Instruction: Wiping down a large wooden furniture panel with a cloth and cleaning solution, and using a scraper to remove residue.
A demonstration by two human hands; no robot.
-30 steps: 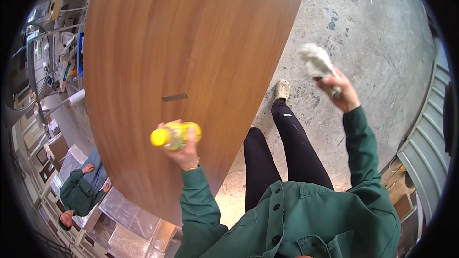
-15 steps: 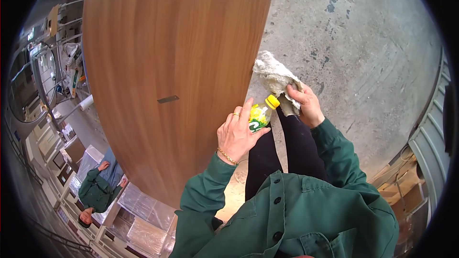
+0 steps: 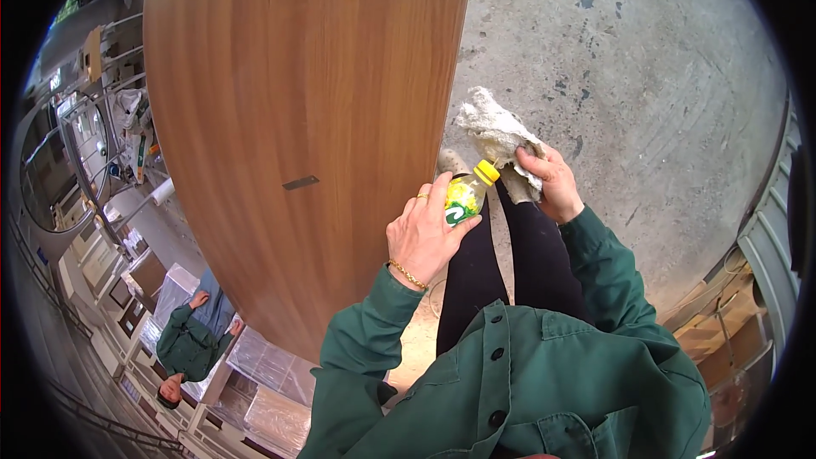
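Note:
My left hand (image 3: 422, 234) is wrapped round a small clear plastic bottle (image 3: 465, 200) with a yellow cap and a yellow-green label. The bottle tilts, its cap pointing up and right toward a crumpled whitish rag (image 3: 497, 129). That rag is pinched in my right hand (image 3: 552, 183), thumb on top, and part of it droops below the fingers. Cap and rag are very close; whether they touch I cannot tell. To the left lies a large brown wood-grain panel (image 3: 365, 76), with a small flat dark metal strip (image 3: 300, 182) on it.
Grey worn concrete floor (image 3: 663, 102) extends on the right, up to a ribbed metal shutter (image 3: 769, 221). Another person in green (image 3: 189, 340) is beyond the panel at lower left, near plastic-wrapped packages (image 3: 268, 365). Metal racks and clutter line the far left.
The panel's edge now sits slightly further left in view. Both hands keep their holds, with the bottle and rag shifted slightly right.

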